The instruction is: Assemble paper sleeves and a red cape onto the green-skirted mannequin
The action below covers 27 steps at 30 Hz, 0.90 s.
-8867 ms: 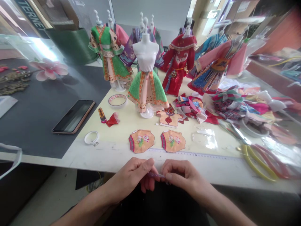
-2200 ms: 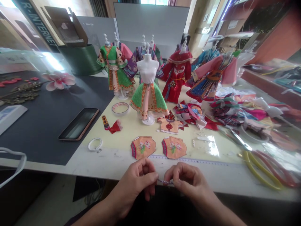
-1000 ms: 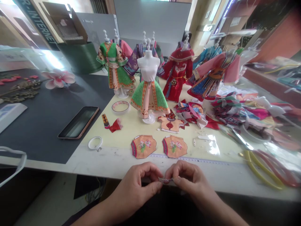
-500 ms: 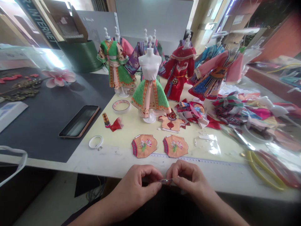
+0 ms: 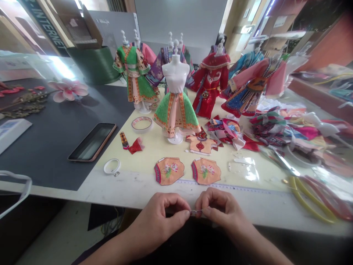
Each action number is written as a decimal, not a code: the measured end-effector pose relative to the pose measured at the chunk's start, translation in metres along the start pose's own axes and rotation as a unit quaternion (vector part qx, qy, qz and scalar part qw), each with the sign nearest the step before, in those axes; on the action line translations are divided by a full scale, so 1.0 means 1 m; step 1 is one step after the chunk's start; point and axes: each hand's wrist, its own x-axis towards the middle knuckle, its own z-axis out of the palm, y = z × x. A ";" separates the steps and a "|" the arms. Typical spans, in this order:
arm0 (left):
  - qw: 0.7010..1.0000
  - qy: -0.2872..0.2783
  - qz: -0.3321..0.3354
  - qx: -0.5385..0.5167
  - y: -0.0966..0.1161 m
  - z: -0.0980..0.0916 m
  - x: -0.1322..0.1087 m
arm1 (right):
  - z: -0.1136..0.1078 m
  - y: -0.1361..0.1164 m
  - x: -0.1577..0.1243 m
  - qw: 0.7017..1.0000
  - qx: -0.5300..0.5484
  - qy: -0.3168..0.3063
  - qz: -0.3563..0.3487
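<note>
Between my hands, at the table's front edge, stretches a short beaded strand (image 5: 195,211), small and partly hidden by the fingers. My left hand (image 5: 168,213) pinches one end of it between thumb and finger. The other end is pinched by my right hand (image 5: 217,206). Just beyond them two peach fabric pieces with flower prints, a left one (image 5: 172,171) and a right one (image 5: 207,171), lie flat above a clear ruler (image 5: 237,188). Behind these stands a white mannequin (image 5: 175,75) in a green and peach skirt (image 5: 176,114).
Scissors with yellow and red handles (image 5: 309,200) lie at the right, near a heap of fabric scraps (image 5: 286,127). To the left are a phone (image 5: 93,142), a tape roll (image 5: 141,125) and a smaller white roll (image 5: 111,166). Several dressed mannequins stand at the back.
My left thumb has shifted slightly along the strand toward my right hand, and less of the beading shows between the fingers. Both hands otherwise stay in place.
</note>
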 end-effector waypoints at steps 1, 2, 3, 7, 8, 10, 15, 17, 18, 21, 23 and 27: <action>1.000 0.000 -0.001 0.000 0.000 0.000 0.000 | 0.000 0.000 0.000 1.000 0.000 0.002 0.002; 1.000 0.000 -0.001 -0.001 0.000 0.000 0.000 | 0.000 0.000 0.000 1.000 0.001 0.003 0.004; 1.000 0.001 0.000 -0.003 -0.001 -0.001 0.000 | 0.000 0.001 0.000 1.000 0.001 0.003 0.007; 1.000 -0.002 0.004 -0.007 -0.001 -0.002 0.001 | -0.001 0.001 0.001 1.000 0.017 0.001 0.007; 1.000 -0.004 0.003 -0.006 -0.001 -0.002 0.001 | -0.001 0.001 0.001 1.000 0.020 0.000 0.007; 1.000 -0.007 0.001 -0.002 -0.001 -0.002 0.001 | -0.001 0.001 0.001 1.000 0.018 0.002 0.010; 1.000 -0.006 0.002 0.000 0.000 -0.002 0.001 | -0.002 0.002 0.001 1.000 0.005 0.003 0.009; 1.000 -0.002 0.001 0.000 0.000 -0.002 0.001 | -0.002 0.003 0.001 1.000 0.004 0.003 0.011; 1.000 -0.001 0.001 0.001 0.000 -0.002 0.001 | -0.002 0.003 0.001 1.000 0.004 0.004 0.012; 1.000 0.001 0.004 0.006 0.000 -0.002 0.000 | -0.002 0.002 0.000 1.000 -0.004 0.004 0.013; 1.000 0.001 0.001 0.007 -0.001 -0.001 0.000 | -0.002 0.002 0.000 1.000 -0.011 0.005 0.013; 1.000 0.004 -0.008 0.004 -0.004 -0.001 0.002 | -0.001 0.001 0.000 1.000 -0.011 0.006 0.015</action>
